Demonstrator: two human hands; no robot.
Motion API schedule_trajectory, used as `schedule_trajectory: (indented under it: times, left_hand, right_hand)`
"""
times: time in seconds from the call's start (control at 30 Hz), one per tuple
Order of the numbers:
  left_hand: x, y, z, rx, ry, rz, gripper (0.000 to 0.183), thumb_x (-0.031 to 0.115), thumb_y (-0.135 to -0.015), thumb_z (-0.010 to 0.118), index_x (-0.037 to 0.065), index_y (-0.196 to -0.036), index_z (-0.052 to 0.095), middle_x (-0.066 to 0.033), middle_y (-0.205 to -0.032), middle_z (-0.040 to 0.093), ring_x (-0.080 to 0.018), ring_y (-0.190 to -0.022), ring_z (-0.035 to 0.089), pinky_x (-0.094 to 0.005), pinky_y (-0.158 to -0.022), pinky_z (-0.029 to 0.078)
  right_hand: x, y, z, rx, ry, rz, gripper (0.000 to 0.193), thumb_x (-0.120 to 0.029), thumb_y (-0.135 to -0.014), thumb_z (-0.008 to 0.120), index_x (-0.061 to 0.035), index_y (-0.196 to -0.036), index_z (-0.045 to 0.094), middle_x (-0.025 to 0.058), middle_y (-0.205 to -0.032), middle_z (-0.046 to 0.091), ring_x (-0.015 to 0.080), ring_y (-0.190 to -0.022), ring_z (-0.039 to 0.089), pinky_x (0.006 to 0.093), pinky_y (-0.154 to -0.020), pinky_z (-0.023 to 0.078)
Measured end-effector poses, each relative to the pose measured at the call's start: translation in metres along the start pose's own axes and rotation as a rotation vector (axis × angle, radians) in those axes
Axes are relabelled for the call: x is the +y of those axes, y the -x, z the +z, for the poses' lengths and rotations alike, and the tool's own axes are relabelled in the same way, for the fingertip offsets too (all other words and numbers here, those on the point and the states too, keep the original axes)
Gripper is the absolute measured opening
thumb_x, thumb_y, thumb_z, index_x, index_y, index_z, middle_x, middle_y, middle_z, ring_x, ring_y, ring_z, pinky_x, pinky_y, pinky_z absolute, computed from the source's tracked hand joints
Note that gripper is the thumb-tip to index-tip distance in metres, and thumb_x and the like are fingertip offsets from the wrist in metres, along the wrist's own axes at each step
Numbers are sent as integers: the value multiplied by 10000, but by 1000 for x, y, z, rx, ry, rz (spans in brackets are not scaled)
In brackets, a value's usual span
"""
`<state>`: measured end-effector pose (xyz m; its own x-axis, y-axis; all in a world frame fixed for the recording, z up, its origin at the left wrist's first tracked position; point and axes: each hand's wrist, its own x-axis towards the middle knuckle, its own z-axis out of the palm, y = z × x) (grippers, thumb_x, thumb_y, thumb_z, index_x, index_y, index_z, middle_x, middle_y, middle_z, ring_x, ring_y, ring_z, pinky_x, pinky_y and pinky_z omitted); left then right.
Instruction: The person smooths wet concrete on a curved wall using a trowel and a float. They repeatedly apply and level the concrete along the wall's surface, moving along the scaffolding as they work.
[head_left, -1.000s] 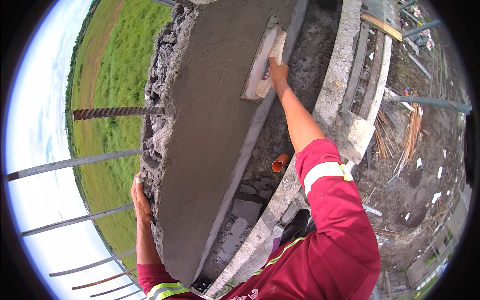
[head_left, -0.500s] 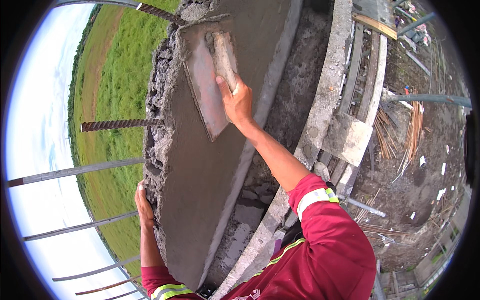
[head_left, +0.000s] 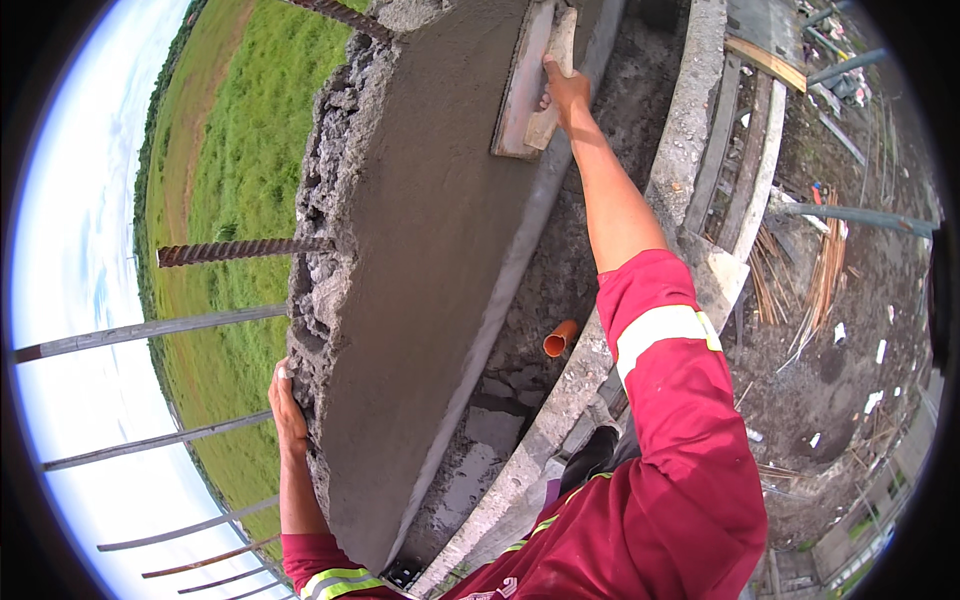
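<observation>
My right hand [head_left: 568, 92] is closed round the pale handle of a plastering float [head_left: 520, 95], at the upper middle of the head view. The float's long rectangular plate lies against the grey, wet-looking plastered wall face [head_left: 430, 220], near that face's right border. At the lower left my left hand [head_left: 289, 412] rests on the wall's rough, broken edge [head_left: 325, 190], fingers stretched out along it and no tool in them. Part of those fingers is hidden by the edge.
Steel bars [head_left: 240, 250] jut from the rough edge over green grass. Right of the wall runs a dark channel with an orange pipe end [head_left: 560, 339]. Beyond it are a concrete ledge [head_left: 690, 120], planks [head_left: 745, 160], scaffold tubes [head_left: 865, 217] and littered ground.
My right hand has carried the float up and to the right across the plaster, turning it. The orange pipe end is now uncovered. My left hand has stayed in place.
</observation>
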<state>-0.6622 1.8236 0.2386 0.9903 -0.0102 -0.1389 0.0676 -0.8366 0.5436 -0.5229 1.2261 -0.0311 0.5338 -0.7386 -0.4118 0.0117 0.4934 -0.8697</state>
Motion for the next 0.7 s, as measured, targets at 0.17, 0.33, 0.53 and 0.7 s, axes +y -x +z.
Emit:
schedule_trajectory:
  times: [0.17, 0.33, 0.53, 0.7]
  left_hand:
    - [6, 3, 1, 57, -91, 9, 513, 386, -1049, 386, -6, -1329, 564, -160, -1333, 560, -250, -1245, 501, -369, -1080, 359]
    - [17, 5, 3, 82, -134, 38, 509, 379, -1046, 393, -9, -1326, 566, -149, -1321, 573, -242, -1245, 502, -366, -1091, 346]
    - [8, 2, 1, 88, -145, 41, 513, 380, -1048, 379, 3, -1348, 555, -158, -1358, 543, -255, -1286, 472, -366, -1114, 319]
    - [2, 0, -2, 42, -130, 34, 517, 385, -1047, 374, 11, -1356, 555, -160, -1387, 517, -259, -1304, 452, -373, -1121, 308]
  right_hand:
    - [71, 41, -14, 8, -90, 174, 411, -357, -894, 724, 37, -919, 610, 91, -686, 582, 179, -491, 538, 348, -432, 463]
    - [121, 118, -21, 17, -85, 231, 372, -345, -915, 704, 13, -907, 602, 66, -650, 558, 168, -464, 512, 342, -413, 443]
    - [148, 237, -14, 0, -79, 237, 414, -349, -945, 663, 52, -1045, 654, 99, -713, 657, 162, -489, 575, 338, -432, 472]
    - [127, 324, -3, -114, 47, 122, 424, -375, -969, 632, 24, -1109, 654, 61, -770, 660, 125, -607, 587, 298, -528, 482]
